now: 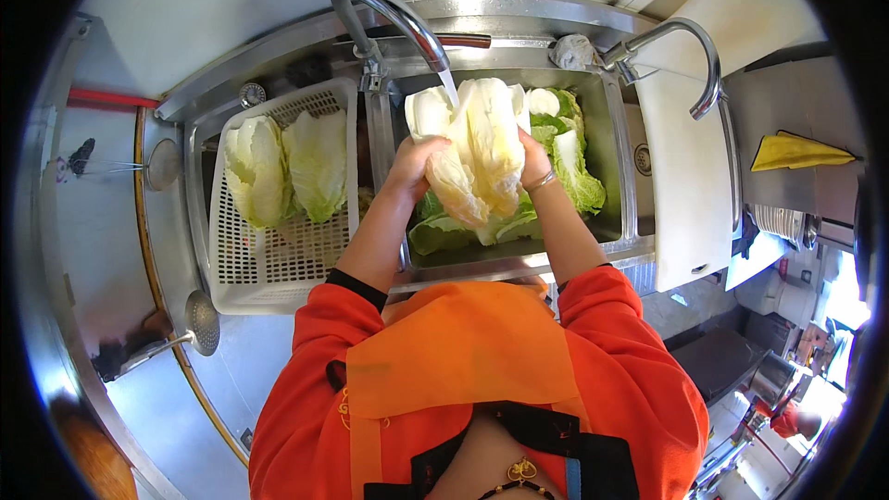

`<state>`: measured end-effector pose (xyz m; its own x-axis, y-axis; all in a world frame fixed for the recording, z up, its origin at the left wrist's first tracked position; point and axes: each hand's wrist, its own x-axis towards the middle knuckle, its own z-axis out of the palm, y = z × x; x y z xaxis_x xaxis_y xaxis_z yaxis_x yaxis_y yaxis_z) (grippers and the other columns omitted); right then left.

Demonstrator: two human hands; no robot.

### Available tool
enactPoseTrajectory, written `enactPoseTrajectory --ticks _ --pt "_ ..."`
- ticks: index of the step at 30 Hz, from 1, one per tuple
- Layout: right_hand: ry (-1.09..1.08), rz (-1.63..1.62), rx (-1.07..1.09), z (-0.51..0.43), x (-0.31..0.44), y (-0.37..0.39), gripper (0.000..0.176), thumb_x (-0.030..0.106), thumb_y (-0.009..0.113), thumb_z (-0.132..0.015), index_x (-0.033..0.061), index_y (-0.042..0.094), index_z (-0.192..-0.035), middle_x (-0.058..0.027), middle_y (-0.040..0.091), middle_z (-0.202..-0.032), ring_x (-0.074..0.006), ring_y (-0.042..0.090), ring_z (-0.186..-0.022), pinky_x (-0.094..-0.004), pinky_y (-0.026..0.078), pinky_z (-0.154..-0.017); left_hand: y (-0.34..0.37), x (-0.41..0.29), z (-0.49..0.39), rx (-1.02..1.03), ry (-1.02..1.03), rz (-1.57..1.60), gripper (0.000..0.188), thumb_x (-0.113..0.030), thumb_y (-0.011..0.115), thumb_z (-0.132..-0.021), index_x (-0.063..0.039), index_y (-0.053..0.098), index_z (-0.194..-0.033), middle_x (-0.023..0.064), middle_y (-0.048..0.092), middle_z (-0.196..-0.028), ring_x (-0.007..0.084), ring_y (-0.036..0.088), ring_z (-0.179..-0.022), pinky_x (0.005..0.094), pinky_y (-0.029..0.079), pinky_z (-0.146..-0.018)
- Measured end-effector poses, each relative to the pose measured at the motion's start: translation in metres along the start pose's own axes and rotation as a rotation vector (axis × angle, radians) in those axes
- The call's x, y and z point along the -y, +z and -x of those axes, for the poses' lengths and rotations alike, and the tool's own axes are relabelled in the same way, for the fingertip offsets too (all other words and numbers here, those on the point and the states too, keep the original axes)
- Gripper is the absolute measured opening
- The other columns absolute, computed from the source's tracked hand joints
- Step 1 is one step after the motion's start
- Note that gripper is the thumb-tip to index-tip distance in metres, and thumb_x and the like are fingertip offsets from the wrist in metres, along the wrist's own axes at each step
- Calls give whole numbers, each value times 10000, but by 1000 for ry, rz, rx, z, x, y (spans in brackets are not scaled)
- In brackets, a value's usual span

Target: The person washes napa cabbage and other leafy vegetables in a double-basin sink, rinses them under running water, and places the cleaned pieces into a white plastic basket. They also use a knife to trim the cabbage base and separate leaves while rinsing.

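Observation:
Between both hands I hold a napa cabbage (489, 139), split or parted down its middle, with its pale stem end towards the faucet. My left hand (417, 163) grips its left side, and my right hand (533, 163) grips the right. Water from the curved chrome faucet (410, 21) runs onto the stems. Below lies the steel sink basin (611, 215), holding loose green cabbage leaves (573, 173). To the left, a white perforated plastic basket (278, 264) holds two pale cabbage pieces, one on the left (255, 170) and one on the right (318, 163).
A second faucet (712, 76) arches at the right over a narrow basin. Beside it lies a white cutting board (687, 187). A yellow cloth (799, 151) hangs further right. At the left hang a skimmer (201, 323) and a strainer (163, 165). A crumpled plastic bag (573, 52) rests on the sink's back ledge.

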<state>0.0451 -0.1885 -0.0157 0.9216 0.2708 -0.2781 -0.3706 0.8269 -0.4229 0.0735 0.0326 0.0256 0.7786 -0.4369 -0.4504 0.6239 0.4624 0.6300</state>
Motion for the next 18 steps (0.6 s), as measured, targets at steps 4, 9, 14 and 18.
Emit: enactPoseTrajectory --ticks 4,9,14,18 --pt "49 -107 -51 -1 -13 -25 437 269 404 -951 1 451 -1293 -147 546 -1245 -272 546 -1114 -402 428 -969 -11 1 1 68 -80 184 374 -147 561 -851 71 512 -1151 173 612 -1078 264 629 -935 373 502 -838" --pt "-4 14 -151 6 -26 -38 423 247 409 -942 -15 469 -1269 -153 571 -1205 -273 576 -1069 -404 462 -928 -13 -2 9 32 -85 -9 396 -154 560 -857 74 495 -1175 170 605 -1090 255 627 -939 367 501 -833" --pt "-31 -75 -72 12 -28 -43 428 247 417 -939 -37 472 -1253 -161 578 -1186 -271 584 -1049 -407 470 -918 -9 -15 17 63 -123 -17 361 -104 582 -817 79 529 -1124 162 617 -1038 248 630 -919 360 511 -790" --pt "-40 -59 -71 10 -28 -52 420 244 424 -932 -37 489 -1236 -159 585 -1172 -271 592 -1030 -399 477 -900 8 -11 17 -250 22 -169 302 -88 646 -752 72 598 -1004 164 639 -957 237 643 -837 352 516 -712"
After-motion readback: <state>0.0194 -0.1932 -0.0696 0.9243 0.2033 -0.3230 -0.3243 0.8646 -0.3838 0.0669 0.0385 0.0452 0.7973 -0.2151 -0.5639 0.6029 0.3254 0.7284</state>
